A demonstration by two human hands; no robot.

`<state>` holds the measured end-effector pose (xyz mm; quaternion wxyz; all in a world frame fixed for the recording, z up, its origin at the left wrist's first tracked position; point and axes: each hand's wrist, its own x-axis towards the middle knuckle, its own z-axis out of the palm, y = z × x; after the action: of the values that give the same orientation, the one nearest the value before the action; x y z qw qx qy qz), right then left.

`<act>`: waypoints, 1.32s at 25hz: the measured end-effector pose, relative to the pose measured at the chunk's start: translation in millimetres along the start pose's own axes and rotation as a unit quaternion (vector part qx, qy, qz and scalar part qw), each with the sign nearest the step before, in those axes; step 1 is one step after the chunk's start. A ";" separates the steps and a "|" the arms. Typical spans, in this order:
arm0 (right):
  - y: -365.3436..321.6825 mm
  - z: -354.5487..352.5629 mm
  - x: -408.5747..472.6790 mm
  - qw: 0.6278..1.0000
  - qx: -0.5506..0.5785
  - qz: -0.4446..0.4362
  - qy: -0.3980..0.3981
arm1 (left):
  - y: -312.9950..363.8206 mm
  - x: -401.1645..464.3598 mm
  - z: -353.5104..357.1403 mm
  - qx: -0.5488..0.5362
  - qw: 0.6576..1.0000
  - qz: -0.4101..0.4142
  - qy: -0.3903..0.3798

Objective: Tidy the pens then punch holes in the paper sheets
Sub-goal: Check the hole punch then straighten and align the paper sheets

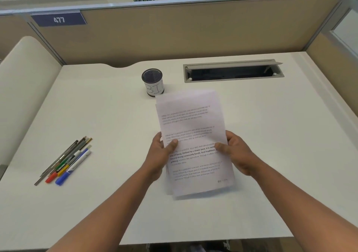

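A small stack of printed paper sheets (191, 127) is held over the middle of the white desk (108, 119). My left hand (160, 154) grips its left edge, thumb on top of the page. My right hand (235, 152) grips the right edge the same way. Several pens and markers (66, 160) lie side by side in a neat bunch on the desk's left, with red, yellow, green and blue caps. A black mesh cup (152, 82) with a white label reading "BI" stands behind the sheets; it looks empty. No hole punch is in view.
An open cable slot (233, 71) with a raised grey lid is set into the desk at the back right. Beige partition walls (174, 32) close the back and right side. A cream chair back (23, 88) stands at the left.
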<state>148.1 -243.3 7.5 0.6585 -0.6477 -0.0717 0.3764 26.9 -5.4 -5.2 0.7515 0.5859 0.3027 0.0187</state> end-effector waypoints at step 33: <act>-24.9 19.3 -1.8 0.988 -0.074 -0.122 0.067 | 31.2 -4.0 22.5 0.026 0.991 0.134 -0.012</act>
<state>145.6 -225.9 33.7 0.6532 -0.7048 -0.1332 0.2427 44.6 -16.7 27.3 0.7304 0.6405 0.2130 0.1047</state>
